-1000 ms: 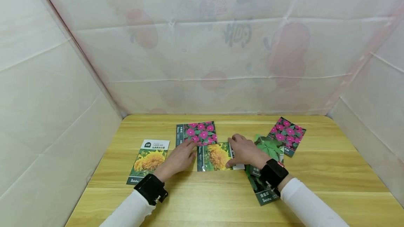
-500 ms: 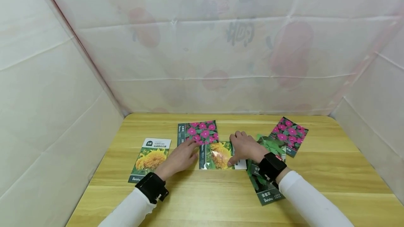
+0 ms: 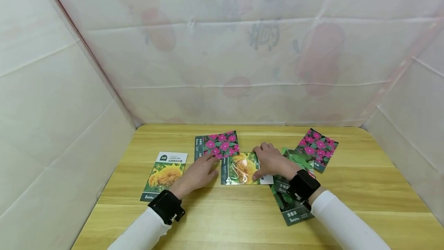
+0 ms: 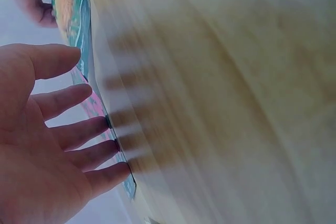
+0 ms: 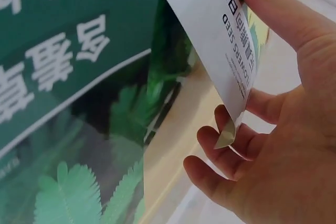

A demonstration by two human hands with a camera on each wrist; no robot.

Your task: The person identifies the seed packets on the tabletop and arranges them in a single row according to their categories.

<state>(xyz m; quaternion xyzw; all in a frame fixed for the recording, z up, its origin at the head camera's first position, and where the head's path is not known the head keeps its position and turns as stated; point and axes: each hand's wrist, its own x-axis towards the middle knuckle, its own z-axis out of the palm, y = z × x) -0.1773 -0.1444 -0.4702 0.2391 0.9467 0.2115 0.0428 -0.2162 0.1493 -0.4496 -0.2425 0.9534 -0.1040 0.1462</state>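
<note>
R hand [image 3: 272, 162] pinches the yellow-flower pkt [image 3: 241, 169] by its white end, thumb one side, fingers curled the other; pkt's mid-table [image 3: 222, 217], at the near edge of the pink-flower pkt [image 3: 218, 145]. L hand [image 3: 198, 176]: fingers spread, fairly straight, tips at pink pkt's edge; can't tell if pressing. Step's prob. aligning yellow w/ pink. Next move likely needs edges squared, L steadying pink, then R letting go gently.
</note>
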